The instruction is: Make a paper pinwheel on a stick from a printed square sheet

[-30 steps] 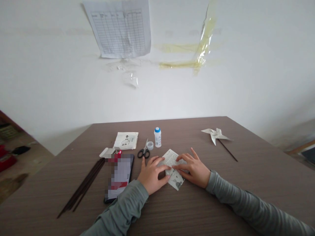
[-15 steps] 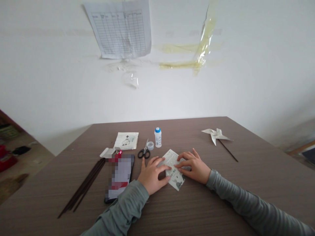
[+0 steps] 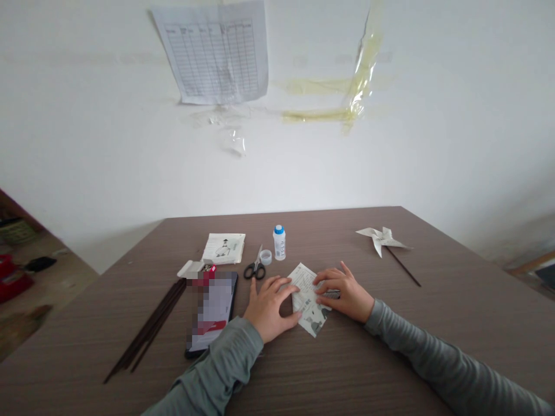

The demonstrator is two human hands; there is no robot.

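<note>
Left hand — on printed paper; right hand — likewise

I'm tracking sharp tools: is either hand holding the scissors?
No, the scissors lie on the table; the left hand and right hand are at the printed paper.

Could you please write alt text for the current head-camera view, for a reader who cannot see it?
A person's left hand and right hand are at opposite sides of a printed paper on a brown table. Beyond are scissors and a blue-capped bottle; a phone and dark sticks lie left, a paper pinwheel right.
</note>
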